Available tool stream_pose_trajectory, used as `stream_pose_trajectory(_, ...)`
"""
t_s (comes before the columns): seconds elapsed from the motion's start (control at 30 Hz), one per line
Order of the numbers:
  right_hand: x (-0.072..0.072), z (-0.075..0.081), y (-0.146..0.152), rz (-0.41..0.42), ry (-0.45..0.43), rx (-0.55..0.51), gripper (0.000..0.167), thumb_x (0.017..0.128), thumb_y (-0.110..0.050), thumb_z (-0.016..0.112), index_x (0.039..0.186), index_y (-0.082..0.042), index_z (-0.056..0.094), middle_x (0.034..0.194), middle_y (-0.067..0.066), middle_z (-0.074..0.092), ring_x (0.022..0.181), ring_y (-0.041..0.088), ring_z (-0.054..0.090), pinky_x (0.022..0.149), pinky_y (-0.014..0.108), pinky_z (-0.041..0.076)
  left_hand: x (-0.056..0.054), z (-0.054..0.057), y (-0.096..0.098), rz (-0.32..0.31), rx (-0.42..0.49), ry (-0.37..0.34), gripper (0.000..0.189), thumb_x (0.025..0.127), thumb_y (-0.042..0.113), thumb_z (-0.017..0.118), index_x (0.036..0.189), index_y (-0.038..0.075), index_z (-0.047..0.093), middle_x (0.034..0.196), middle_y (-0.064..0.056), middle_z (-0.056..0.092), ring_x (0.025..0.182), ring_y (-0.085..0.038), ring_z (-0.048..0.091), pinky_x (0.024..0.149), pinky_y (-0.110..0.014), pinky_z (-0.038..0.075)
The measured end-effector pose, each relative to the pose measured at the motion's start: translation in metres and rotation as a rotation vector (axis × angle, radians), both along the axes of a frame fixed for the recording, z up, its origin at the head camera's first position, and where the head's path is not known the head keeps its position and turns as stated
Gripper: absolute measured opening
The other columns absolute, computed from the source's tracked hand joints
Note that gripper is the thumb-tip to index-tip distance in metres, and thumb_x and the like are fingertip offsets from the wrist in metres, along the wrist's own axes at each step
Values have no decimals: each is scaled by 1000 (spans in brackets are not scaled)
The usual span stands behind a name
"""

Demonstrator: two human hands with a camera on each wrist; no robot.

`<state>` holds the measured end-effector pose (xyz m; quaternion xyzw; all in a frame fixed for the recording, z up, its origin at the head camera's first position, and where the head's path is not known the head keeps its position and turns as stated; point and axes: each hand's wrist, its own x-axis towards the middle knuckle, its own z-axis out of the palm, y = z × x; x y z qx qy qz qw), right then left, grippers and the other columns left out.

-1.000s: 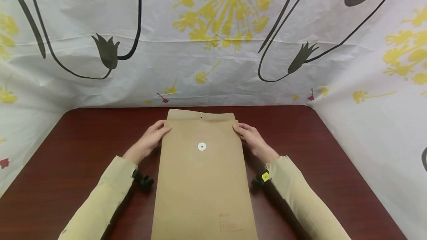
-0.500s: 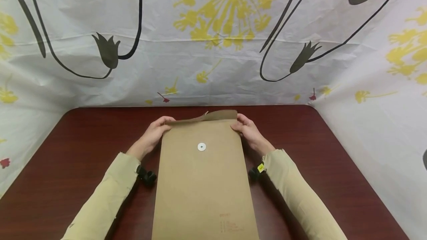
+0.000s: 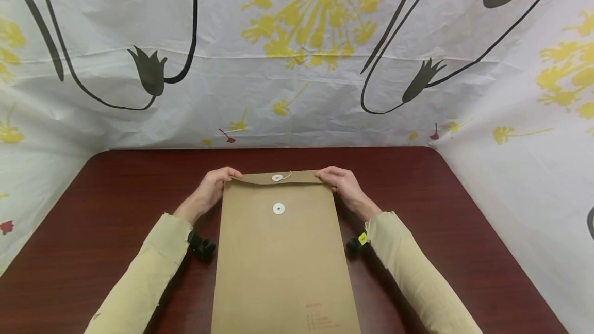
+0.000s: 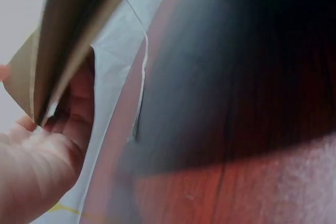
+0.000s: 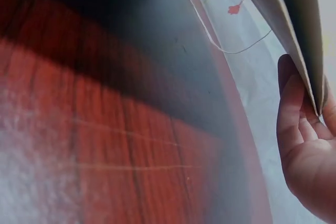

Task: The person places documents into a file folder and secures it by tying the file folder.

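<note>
A kraft paper document envelope (image 3: 283,262) stretches from the near edge of the head view up to both hands. Its flap (image 3: 306,177) bends over the top toward me, showing a white button (image 3: 277,178) with a bit of string. A second white button (image 3: 278,209) sits on the envelope's front below it. At the top left corner my left hand (image 3: 204,197) pinches the paper; my right hand (image 3: 349,192) pinches the top right corner. Both wrist views show the paper's edges between thumb and fingers, and a thin string (image 4: 144,66) dangling behind the envelope.
The dark red wooden table (image 3: 130,210) lies under the envelope and forearms. A white sheet (image 3: 297,117) printed with yellow and grey flowers hangs behind and along the sides. A small black camera (image 3: 201,246) is strapped to each wrist.
The flap, standing up beyond the envelope's top edge a second ago, has folded forward over the front, bringing its button into sight. Both hands have shifted only slightly at the corners.
</note>
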<state>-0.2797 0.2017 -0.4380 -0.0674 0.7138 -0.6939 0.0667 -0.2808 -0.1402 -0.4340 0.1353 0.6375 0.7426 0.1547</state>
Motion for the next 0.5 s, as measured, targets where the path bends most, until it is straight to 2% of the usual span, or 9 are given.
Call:
stream_pose_trajectory(0.07, 1, 0, -1, -22, 38, 63, 11, 89, -5, 60, 97, -3, 68, 79, -3, 65, 63, 8, 53, 55, 21, 42, 0, 0, -1, -19, -1, 16, 30, 82, 4, 34, 87, 11, 63, 87, 0, 63, 78, -13, 59, 71, -27, 47)
stream_pose_trajectory(0.17, 3, 0, -3, -30, 80, 116, 19, 87, -2, 63, 104, 7, 63, 73, -3, 61, 59, 8, 49, 54, 20, 39, 1, 1, -2, -2, -50, 18, 28, 88, 9, 36, 88, 6, 64, 91, -2, 60, 78, -14, 56, 70, -28, 47)
stream_pose_trajectory(0.23, 4, -1, -3, -24, 90, 118, 23, 87, -2, 62, 107, 10, 60, 71, -3, 60, 58, 8, 49, 53, 21, 39, 1, 1, 0, 34, -150, 19, 23, 92, 13, 42, 95, 1, 62, 94, -4, 59, 79, -13, 56, 69, -28, 47)
stream_pose_trajectory(0.3, 4, -3, -2, -12, 95, 113, 25, 88, -2, 61, 110, 11, 58, 73, -3, 61, 59, 8, 52, 54, 21, 41, 0, 0, 1, 74, -263, 7, 24, 92, 15, 52, 108, -1, 58, 101, -6, 59, 81, -12, 56, 71, -27, 47)
stream_pose_trajectory(0.37, 5, -4, -2, -1, 99, 102, 28, 88, -1, 60, 113, 10, 56, 75, -2, 61, 61, 8, 55, 55, 22, 44, -1, -1, 3, 101, -350, -21, 38, 88, 16, 63, 120, -3, 52, 103, -8, 60, 82, -11, 57, 73, -27, 47)
stream_pose_trajectory(0.43, 5, -5, -3, 2, 118, 103, 32, 88, 1, 60, 118, 8, 54, 73, -3, 54, 60, 7, 51, 54, 21, 42, -1, -3, 3, 87, -359, -68, 47, 87, 15, 64, 125, -6, 47, 103, -9, 61, 83, -12, 58, 76, -27, 47)
stream_pose_trajectory(0.5, 5, -6, -3, 2, 128, 102, 37, 87, 3, 59, 124, 7, 51, 70, -2, 43, 60, 6, 46, 55, 20, 41, -2, -4, 2, 61, -317, -141, 41, 87, 14, 63, 121, -7, 51, 97, -6, 63, 81, -12, 60, 74, -28, 49)
